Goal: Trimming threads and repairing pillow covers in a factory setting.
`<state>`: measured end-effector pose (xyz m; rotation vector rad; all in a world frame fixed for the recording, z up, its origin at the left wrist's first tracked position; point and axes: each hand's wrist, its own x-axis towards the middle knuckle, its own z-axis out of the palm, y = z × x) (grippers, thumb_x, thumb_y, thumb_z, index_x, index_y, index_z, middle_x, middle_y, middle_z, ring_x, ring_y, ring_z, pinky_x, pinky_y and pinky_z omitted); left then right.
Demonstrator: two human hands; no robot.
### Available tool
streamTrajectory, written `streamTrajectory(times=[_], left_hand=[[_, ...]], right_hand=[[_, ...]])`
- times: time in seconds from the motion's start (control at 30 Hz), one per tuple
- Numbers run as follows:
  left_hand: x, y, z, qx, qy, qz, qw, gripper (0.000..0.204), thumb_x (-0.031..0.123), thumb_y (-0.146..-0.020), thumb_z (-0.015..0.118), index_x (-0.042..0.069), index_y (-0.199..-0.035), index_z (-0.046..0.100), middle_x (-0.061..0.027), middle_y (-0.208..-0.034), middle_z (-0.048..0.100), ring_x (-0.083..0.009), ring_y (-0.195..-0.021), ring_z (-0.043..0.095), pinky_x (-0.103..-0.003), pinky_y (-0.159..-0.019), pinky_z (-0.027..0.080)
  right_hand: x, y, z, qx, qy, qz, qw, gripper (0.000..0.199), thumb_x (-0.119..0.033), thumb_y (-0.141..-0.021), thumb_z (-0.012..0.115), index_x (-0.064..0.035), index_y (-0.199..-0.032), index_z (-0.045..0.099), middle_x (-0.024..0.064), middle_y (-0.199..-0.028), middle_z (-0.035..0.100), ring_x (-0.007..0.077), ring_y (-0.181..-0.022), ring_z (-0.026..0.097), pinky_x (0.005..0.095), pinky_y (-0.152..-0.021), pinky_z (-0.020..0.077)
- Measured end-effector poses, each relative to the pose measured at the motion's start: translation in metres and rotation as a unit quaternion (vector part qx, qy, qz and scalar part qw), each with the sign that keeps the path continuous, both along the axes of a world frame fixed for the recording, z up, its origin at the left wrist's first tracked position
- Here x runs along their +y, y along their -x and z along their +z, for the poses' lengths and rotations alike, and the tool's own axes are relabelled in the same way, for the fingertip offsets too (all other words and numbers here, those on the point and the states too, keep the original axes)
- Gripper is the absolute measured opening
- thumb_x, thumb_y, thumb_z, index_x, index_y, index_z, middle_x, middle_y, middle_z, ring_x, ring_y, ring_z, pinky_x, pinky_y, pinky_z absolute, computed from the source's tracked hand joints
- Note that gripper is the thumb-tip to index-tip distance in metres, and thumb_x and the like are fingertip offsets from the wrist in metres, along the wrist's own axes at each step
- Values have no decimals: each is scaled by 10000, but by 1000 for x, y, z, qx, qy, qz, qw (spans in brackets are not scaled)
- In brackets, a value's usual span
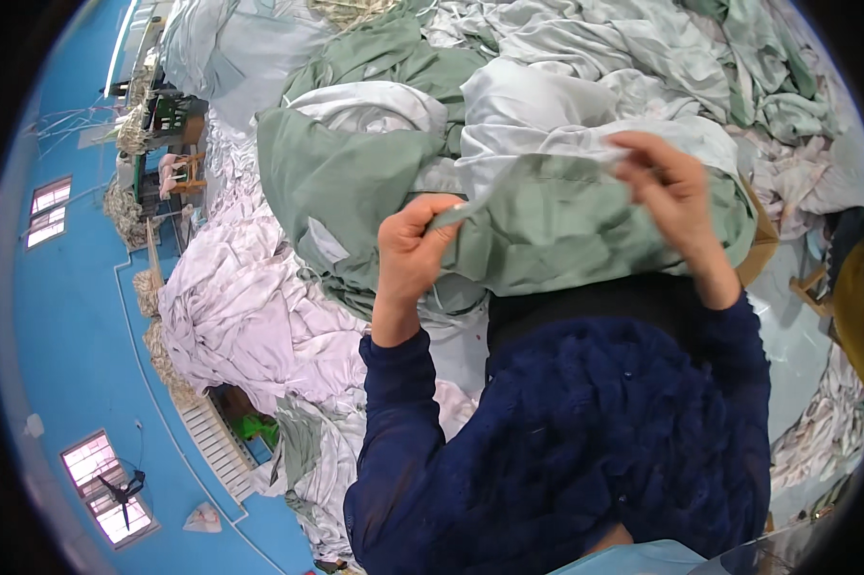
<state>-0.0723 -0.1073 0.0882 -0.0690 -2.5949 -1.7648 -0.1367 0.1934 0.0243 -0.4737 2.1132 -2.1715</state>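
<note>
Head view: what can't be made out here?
All in the head view:
Right hand: fingers motion-blurred; can't tell if they grip the green cloth.
Green cloth's underside: hidden by its upper face.
Cloth inside the left hand's pinch: covered by the fingers.
Mustard-coloured thing, right edge: cut off by the dark lens rim.
Bright green thing, lower left: too small to identify.

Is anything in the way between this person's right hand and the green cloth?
Nothing visible stands between the right hand and the green cloth: the hand is right at the cloth's upper right part, though blur hides whether the fingertips touch it. The left hand pinches its edge.
</note>
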Motion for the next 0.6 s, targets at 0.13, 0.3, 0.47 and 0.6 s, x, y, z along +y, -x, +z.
streamTrajectory(times=[0.13, 0.3, 0.47, 0.6], left_hand=[[27, -9, 18, 25, -2, -73, 997, 94, -52, -842, 621, -42, -929, 656, -32, -807, 635, -80, -713, 543, -216, -651, 435], [35, -25, 38, 67, 32, -92, 993, 123, -61, -788, 659, -17, -902, 668, -53, -752, 618, -108, -648, 534, -235, -593, 418], [41, -43, 38, 106, 56, -68, 990, 170, -86, -726, 674, -11, -878, 682, -47, -705, 589, -123, -589, 493, -246, -536, 358], [54, -46, 61, 87, 135, -110, 981, 263, -92, -673, 648, 30, -904, 682, -80, -701, 578, -200, -579, 554, -291, -545, 425]], right_hand=[[-58, -3, 34, 28, 80, 166, 983, 463, 76, -771, 641, -55, -1216, 625, 26, -1031, 658, 46, -687, 547, 206, -627, 466], [-58, 3, -7, 26, -36, 203, 978, 442, -6, -697, 767, -48, -1118, 643, 24, -865, 640, 83, -686, 528, 248, -637, 445], [-55, -9, 31, 24, -30, 195, 980, 252, 23, -702, 707, -39, -944, 681, 12, -759, 619, 84, -684, 520, 263, -620, 440], [-64, -9, 11, 62, -45, 218, 973, 302, 89, -642, 581, -18, -916, 652, 20, -746, 604, 101, -676, 504, 259, -631, 427]])
